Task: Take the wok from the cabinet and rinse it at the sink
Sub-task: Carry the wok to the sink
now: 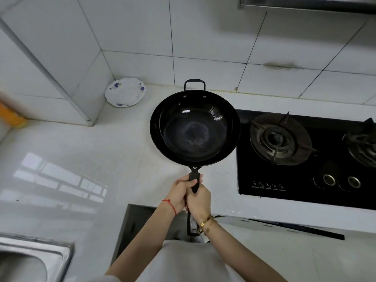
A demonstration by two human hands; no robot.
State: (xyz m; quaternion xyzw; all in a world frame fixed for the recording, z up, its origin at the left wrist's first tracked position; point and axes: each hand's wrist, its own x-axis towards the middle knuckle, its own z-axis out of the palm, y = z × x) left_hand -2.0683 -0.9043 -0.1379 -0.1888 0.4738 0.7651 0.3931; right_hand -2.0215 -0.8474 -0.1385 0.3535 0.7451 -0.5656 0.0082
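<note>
Wok [195,127] first: black, round and deep, it is held level in the air above the pale surface [85,159], its bowl open to the camera and empty, with a faint bluish ring at the bottom. Its long dark handle [194,184] points back toward the person, and a small loop handle [194,83] stands on the far rim, toward the tiled wall [203,37].

Larger than the wok, the surface spreads under it and off to its left, glossy, with a window reflection on it. To the wok's right, close by its rim, a black glass gas stove [284,180] is set into the surface, with a ringed burner [279,138] near the wok and two round knobs nearer the person. Well to the wok's lower left, at the picture's corner, is the steel sink [50,253]. Beyond the wok's left rim, in the corner of the tiled wall, a white plate [125,92] with blue flowers lies flat on the surface.

Both hands are clamped on the handle. The left hand [179,193] wraps it nearer the bowl, with a red string on the wrist; the right hand [198,200] closes round it just behind, touching the left, with a gold bracelet on the wrist. Each grip is tight on the handle.
</note>
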